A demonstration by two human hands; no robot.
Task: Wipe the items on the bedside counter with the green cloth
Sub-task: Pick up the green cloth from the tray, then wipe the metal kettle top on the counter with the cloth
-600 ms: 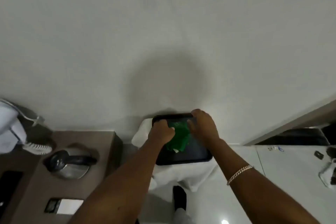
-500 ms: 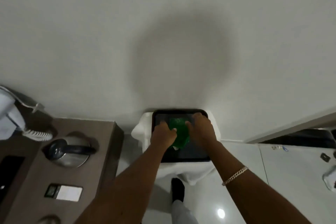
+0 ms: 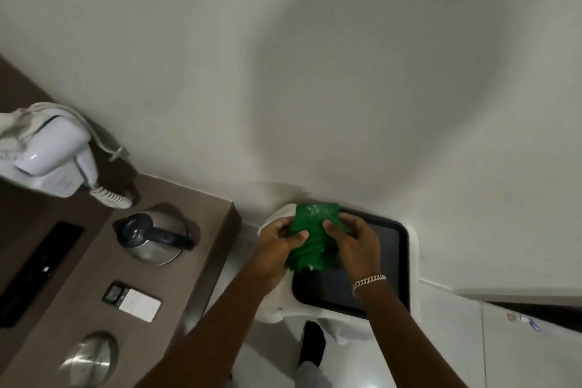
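Note:
The green cloth [image 3: 315, 230] is bunched up and held between both hands above the left end of a black tray [image 3: 390, 261]. My left hand [image 3: 278, 242] pinches its left side and my right hand [image 3: 352, 239] grips its right side; a chain bracelet is on that wrist. The brown bedside counter [image 3: 176, 264] stands to the left. On it are a steel kettle [image 3: 154, 236] with a dark handle, a small white and black device [image 3: 132, 301], and a round metal lid [image 3: 88, 359].
The black tray rests on a stand covered in white fabric [image 3: 274, 309]. A white wall-mounted hair dryer [image 3: 50, 151] with a coiled cord hangs above the counter's far left. A dark panel [image 3: 37, 268] lies along the counter's left. White wall ahead, glossy floor below.
Both hands have lifted the green cloth off the tray's middle and carried it toward the tray's left end. The view has swung, showing more of the counter.

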